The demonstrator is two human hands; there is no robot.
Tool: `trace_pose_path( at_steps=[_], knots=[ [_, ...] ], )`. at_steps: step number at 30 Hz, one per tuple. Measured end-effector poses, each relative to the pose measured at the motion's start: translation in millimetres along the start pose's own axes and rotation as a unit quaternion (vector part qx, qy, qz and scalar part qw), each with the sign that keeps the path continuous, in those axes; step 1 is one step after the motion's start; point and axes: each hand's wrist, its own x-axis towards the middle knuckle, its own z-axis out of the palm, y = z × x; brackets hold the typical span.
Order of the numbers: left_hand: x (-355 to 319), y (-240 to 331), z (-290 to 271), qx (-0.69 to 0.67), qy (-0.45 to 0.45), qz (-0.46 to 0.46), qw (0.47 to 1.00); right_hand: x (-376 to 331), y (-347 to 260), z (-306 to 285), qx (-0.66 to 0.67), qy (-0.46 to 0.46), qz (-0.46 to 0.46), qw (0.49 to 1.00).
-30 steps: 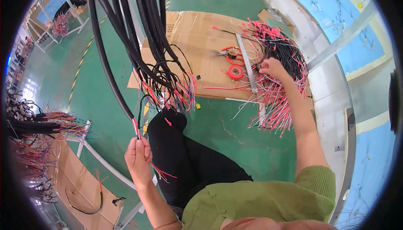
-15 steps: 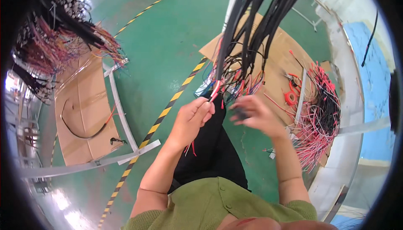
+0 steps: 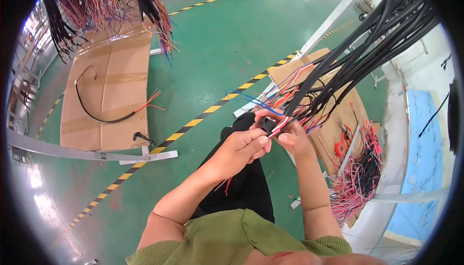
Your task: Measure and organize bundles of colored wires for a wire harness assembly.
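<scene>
While the left hand (image 3: pixel 240 145) and right hand (image 3: pixel 289 138) pinch one black cable end (image 3: pixel 268 125) — its red and white wires (image 3: pixel 282 124) bared — many hanging cables (image 3: pixel 357 57) seemingly await handling; progress looks early.

Flattened brown cardboard sheet (image 3: pixel 104 95) on floor, upper left; another (image 3: pixel 338 115) right, under cables. No labels/screens.

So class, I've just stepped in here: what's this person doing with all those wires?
A person in a green top stands on a green floor, both hands together at the end of a black cable hanging from above. The left hand and right hand pinch its thin red and white wires in their fingers. A heap of red wires lies on cardboard to the right; another cardboard sheet holds one loose cable.
</scene>
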Motion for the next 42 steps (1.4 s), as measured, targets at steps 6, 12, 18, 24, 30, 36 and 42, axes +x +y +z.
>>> trace_pose_path(
  at_steps=[6, 12, 18, 24, 30, 36, 42],
  knots=[
    [3.9, 2.8, -10.8, -0.131, -0.070, -0.071, 0.986, -11.2, -16.8, 8.4, -0.055, 0.045, -0.015, 0.997],
    [10.4, -0.2, -9.3, -0.190, -0.099, -0.100, 0.972, -24.3, -26.3, 13.5, -0.065, 0.074, -0.022, 0.995],
    [12.8, -6.0, -1.4, -0.052, -0.042, -0.012, 0.998, -35.0, -24.3, 11.3, -0.030, 0.068, -0.029, 0.997],
    [10.4, -9.8, 14.7, 0.265, 0.114, 0.136, 0.948, -38.7, -18.9, 30.9, 0.076, 0.141, -0.011, 0.987],
    [17.7, -26.1, 5.8, 0.435, 0.214, 0.286, 0.826, -40.5, -24.3, 42.7, 0.097, 0.192, 0.038, 0.976],
    [20.9, -37.5, 3.7, 0.478, 0.233, 0.302, 0.791, -45.2, -38.0, 62.5, -0.004, 0.238, 0.058, 0.969],
    [15.6, -23.5, 7.4, 0.183, 0.130, 0.102, 0.969, -50.1, -26.4, 52.0, -0.060, 0.220, -0.002, 0.974]
  ],
)
